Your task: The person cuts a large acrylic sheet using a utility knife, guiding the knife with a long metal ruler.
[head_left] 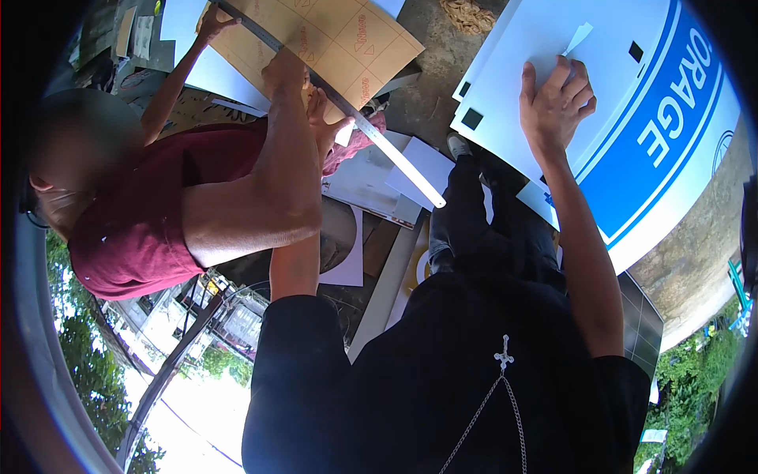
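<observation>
My left hand [322, 125] is at the near edge of a tan backing board [387, 47] printed with red marks. Its curled fingers and thumb meet a long steel ruler [399, 158] lying slantwise across the board; the co-worker's forearm hides part of my arm. A small white scrap [343, 135] shows beside my thumb. Over a white sign panel [505, 47] with a blue band, my right hand [554, 107] has its fingers bent at the end of a thin white strip [580, 36]. The letters "ORAGE" [675, 103] are readable on the band.
A co-worker in a maroon shirt [142, 221] leans in from the left, one hand [284, 73] by the ruler and another hand [213, 25] at the board's far end. White sheets [426, 174] lie below the ruler. A tan bundle [467, 14] sits on the ground [430, 91].
</observation>
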A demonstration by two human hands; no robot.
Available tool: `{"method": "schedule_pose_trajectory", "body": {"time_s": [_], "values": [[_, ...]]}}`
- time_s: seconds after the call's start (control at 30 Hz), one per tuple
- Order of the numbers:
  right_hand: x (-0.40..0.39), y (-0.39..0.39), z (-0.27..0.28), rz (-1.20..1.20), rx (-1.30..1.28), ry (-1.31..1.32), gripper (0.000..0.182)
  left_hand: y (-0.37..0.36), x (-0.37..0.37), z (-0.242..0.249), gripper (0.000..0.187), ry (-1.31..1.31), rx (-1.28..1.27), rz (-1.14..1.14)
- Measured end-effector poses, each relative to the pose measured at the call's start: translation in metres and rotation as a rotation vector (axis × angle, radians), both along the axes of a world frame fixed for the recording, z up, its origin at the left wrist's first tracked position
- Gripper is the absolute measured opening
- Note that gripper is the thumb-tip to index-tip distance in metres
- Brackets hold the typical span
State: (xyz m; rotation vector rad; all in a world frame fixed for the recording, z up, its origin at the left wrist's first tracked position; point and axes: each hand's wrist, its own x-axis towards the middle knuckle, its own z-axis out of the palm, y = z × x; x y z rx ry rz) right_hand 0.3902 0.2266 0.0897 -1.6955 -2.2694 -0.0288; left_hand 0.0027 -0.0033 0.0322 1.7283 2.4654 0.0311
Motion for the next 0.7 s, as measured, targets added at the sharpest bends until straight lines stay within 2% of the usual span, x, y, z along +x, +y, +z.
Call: {"method": "schedule_pose_trajectory", "body": {"time_s": [0.13, 0.33, 0.47, 0.6, 0.7], "values": [[0.000, 0.001, -0.002, 0.004, 0.011, -0.004, 0.051, 0.009, 0.005, 0.015, 0.075, 0.025, 0.023, 0.045], [0.001, 0.000, -0.002, 0.003, 0.006, -0.016, 0.051, 0.059, 0.004, 0.030, 0.054, -0.404, -0.085, 0.530], [0.001, 0.001, -0.002, 0.005, 0.004, -0.008, 0.052, 0.075, 0.009, 0.037, 0.042, -0.630, -0.135, 0.752], [0.000, 0.001, -0.003, 0.003, 0.005, 0.000, 0.052, 0.079, 0.020, 0.038, 0.033, -0.745, -0.157, 0.854], [0.000, 0.001, -0.003, 0.005, 0.003, 0.001, 0.052, 0.070, 0.031, 0.042, 0.033, -0.716, -0.116, 0.804]]}}
